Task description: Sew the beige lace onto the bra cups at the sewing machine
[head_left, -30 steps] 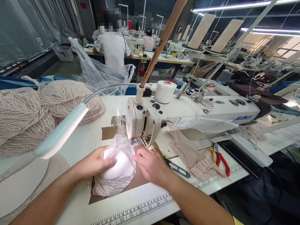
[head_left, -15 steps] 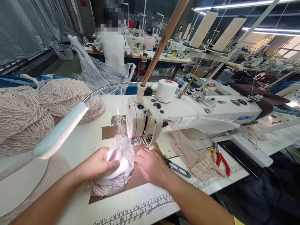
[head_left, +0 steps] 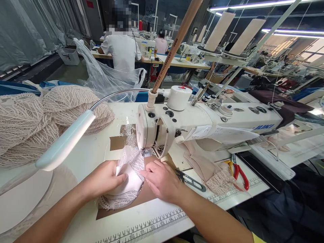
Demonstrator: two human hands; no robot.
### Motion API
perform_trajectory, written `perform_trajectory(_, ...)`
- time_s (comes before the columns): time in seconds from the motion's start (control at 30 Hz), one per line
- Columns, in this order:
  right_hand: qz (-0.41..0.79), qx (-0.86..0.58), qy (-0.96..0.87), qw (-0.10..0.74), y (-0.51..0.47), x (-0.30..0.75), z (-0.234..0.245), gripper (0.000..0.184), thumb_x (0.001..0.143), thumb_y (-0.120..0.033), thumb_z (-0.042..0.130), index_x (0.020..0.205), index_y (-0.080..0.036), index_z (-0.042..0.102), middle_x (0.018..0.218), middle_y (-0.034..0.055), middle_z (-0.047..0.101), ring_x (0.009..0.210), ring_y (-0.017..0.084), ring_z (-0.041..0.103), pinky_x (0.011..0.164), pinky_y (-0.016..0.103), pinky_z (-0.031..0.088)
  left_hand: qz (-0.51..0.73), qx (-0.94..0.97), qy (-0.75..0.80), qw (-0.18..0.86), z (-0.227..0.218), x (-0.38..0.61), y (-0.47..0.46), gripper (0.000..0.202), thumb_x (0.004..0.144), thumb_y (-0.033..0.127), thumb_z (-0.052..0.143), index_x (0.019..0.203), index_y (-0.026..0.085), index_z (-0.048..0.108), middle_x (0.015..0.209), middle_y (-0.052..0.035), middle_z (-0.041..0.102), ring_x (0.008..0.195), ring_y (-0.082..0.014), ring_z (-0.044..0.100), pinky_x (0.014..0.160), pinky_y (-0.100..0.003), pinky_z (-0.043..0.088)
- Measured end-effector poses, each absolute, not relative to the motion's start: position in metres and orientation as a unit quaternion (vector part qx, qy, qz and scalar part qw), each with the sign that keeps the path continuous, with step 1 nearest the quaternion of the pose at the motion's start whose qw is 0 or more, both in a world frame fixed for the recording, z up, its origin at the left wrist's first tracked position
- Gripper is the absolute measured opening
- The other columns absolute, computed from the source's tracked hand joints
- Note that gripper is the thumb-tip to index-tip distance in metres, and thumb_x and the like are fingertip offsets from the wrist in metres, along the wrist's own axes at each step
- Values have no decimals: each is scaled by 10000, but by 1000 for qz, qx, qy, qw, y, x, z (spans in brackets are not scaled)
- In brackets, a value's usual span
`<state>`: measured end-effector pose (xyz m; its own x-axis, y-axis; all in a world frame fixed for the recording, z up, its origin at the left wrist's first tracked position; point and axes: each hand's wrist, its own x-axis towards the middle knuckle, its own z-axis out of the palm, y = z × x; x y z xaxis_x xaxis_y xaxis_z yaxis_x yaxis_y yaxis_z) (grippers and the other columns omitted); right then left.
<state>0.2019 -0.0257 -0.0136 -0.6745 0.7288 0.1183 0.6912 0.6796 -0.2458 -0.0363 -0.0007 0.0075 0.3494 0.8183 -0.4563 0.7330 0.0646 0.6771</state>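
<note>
A white padded cup with beige lace [head_left: 131,175] lies on the table in front of the needle of a white sewing machine [head_left: 192,121]. My left hand [head_left: 106,179] grips the cup's left side, thumb pressed on the white fabric. My right hand [head_left: 162,179] lies on the cup's right edge, fingers flat and pointing left toward the needle area. The lace trim [head_left: 113,201] hangs out below my left hand.
A big pile of beige lace pieces [head_left: 37,121] fills the table's left. A gooseneck lamp [head_left: 65,141] arches over it. Thread snips [head_left: 191,180], red-handled pliers [head_left: 239,173] and more beige fabric [head_left: 207,165] lie right of my hands. Other people sit at machines behind.
My left hand has folded and pushed the cup toward the needle, bunching it narrower. My right hand has shifted slightly left onto the cup's edge.
</note>
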Motion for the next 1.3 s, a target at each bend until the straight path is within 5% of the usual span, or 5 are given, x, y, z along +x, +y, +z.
perform_trajectory(0.27,92,-386,-911,114,-26,203,-15,208,855,-134,526,1029,-211,613,869,18,551,803,169,444,681,295,279,193,813,543,81,25,-42,-11,296,912,427,466,1043,184,573,1026,-98,636,947,-276,572,731,-343,444)
perform_trajectory(0.43,85,-390,-910,115,-25,203,-14,141,851,-166,542,959,-207,624,847,14,561,787,167,455,663,296,279,195,917,336,93,-2,-14,-11,233,948,141,404,1042,154,617,1019,-103,638,894,-218,559,767,-341,471)
perform_trajectory(0.7,77,-440,-878,169,-21,202,-21,250,861,-135,504,1061,-192,642,827,24,586,745,163,480,652,295,299,146,933,323,56,-18,-12,-12,286,906,109,460,1138,110,628,944,-134,619,832,-244,533,690,-387,485)
perform_trajectory(0.93,45,-446,-886,124,-20,199,-17,232,879,-130,482,1019,-183,659,818,33,561,696,163,432,591,308,248,148,935,316,62,-21,-12,-12,399,862,49,473,1242,114,577,1256,-144,598,932,-254,545,783,-411,500)
perform_trajectory(1.3,52,-463,-877,117,-17,194,-15,212,862,-81,477,967,-158,644,804,41,560,709,166,454,596,298,277,127,939,317,36,-16,-8,-5,389,917,193,446,1261,65,572,1306,-178,577,917,-279,548,780,-450,502)
